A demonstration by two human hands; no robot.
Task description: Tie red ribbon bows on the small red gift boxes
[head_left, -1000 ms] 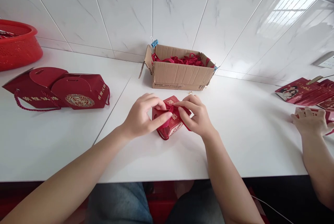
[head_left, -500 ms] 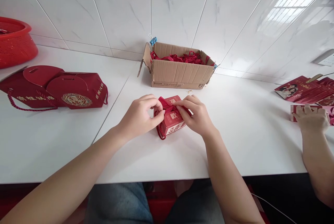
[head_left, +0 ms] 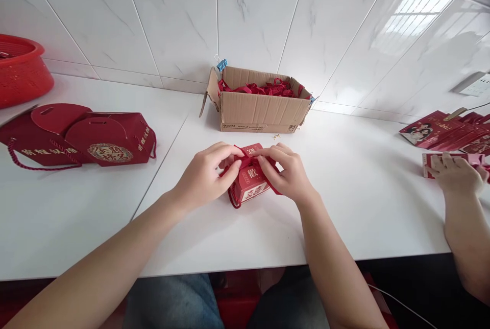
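Both hands had drawn closer over the top of the small red box (head_left: pixel 250 183) since a second before, and the loop that had lain across its front was pulled up, so the printed face showed. The box stood on the desk (head_left: pixel 363 191), in front of the person and between the two wrists.

By the look of it, a knot or bow in the ribbon (head_left: pixel 245 160) was being formed on the lid. The left hand (head_left: pixel 204 175) had its grip pinched shut on one part of the ribbon, thumb under and forefinger over. The right hand (head_left: pixel 291 175) pinched the other part the same way, its lower fingers resting against the side of the box. The fingertips nearly met above the lid. Snugging the tie would call for an even pull from both sides while the box was kept from tipping, as it was light and stood a little askew.

Behind stood a cardboard box (head_left: pixel 260 112) holding more red ribbon. Two red gift bags (head_left: pixel 111 140) lay to the left, near a red basket (head_left: pixel 19 71). At the right edge another person's hand (head_left: pixel 455 173) rested on a flat red card, beside a stack of cards (head_left: pixel 440 132).
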